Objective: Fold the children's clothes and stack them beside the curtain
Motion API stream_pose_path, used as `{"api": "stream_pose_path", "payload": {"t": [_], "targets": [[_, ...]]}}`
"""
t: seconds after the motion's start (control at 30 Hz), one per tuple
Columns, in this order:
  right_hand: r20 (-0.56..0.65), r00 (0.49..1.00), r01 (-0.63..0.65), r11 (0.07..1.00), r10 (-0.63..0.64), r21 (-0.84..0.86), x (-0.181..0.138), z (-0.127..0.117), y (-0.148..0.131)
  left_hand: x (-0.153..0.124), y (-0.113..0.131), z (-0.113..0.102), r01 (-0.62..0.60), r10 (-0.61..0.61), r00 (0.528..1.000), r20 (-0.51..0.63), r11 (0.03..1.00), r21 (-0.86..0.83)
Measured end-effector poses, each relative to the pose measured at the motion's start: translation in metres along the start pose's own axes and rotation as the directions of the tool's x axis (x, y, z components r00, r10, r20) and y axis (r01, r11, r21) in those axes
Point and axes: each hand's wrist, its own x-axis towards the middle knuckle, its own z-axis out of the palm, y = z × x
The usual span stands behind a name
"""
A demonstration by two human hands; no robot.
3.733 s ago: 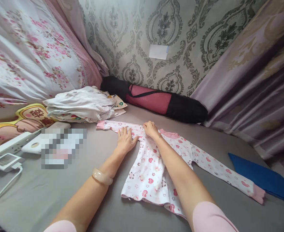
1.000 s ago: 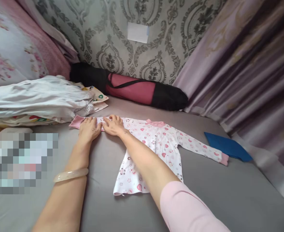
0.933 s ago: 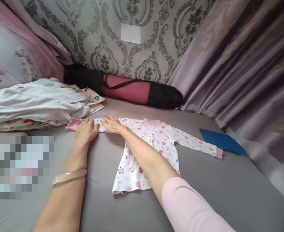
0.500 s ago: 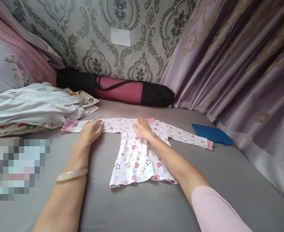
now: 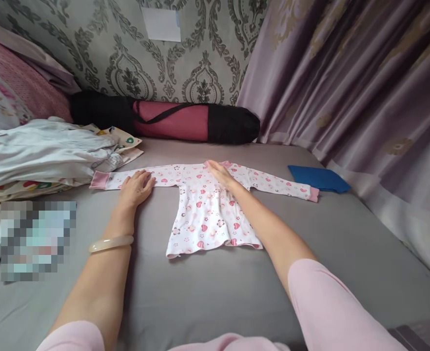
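Observation:
A small white long-sleeved shirt (image 5: 200,214) with pink hearts, flowers and pink cuffs lies spread out on the grey bed sheet (image 5: 196,302). Its sleeves stretch to both sides, and the hem faces me. My left hand (image 5: 136,187) rests on the left sleeve with its fingers laid out over the cloth. Near the pink neckline, my right hand (image 5: 219,173) lies on the upper chest of the shirt, fingers extended and tilted on edge. Part of the shirt's right side is hidden under my right forearm.
A black and pink cylindrical bag (image 5: 174,119) lies along the patterned wall. Piled white cloth (image 5: 43,151) sits at left, above a pixelated item (image 5: 39,241). Right of the shirt is a blue flat item (image 5: 319,179), near the purple curtain (image 5: 332,87).
My right hand has shifted up towards the neckline and turned more on its edge. My left hand stays on the sleeve. The camera view has moved slightly.

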Motion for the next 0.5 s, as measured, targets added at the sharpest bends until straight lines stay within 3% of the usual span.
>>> {"api": "stream_pose_path", "payload": {"t": [0.13, 0.3, 0.4, 0.5], "targets": [[-0.104, 0.994, -0.003, 0.977, 0.026, 0.215, -0.046, -0.037, 0.011, -0.004, 0.005, -0.006, -0.002, 0.002, 1.0, -0.005, 1.0, 0.026], [-0.072, 0.958, -0.246, 0.923, 0.279, 0.297, -0.123, -0.084, 0.029, -0.011, 0.014, -0.014, 0.054, -0.052, 0.998, -0.024, 0.992, 0.112], [-0.08, 0.913, -0.36, 0.882, 0.4, 0.306, -0.153, -0.097, 0.038, -0.01, 0.013, -0.017, 0.036, -0.042, 0.998, 0.035, 0.984, 0.176], [-0.118, 0.868, -0.42, 0.839, 0.483, 0.346, -0.163, -0.099, 0.044, -0.006, 0.011, -0.025, -0.05, 0.029, 0.993, 0.111, 0.979, 0.198]]}}
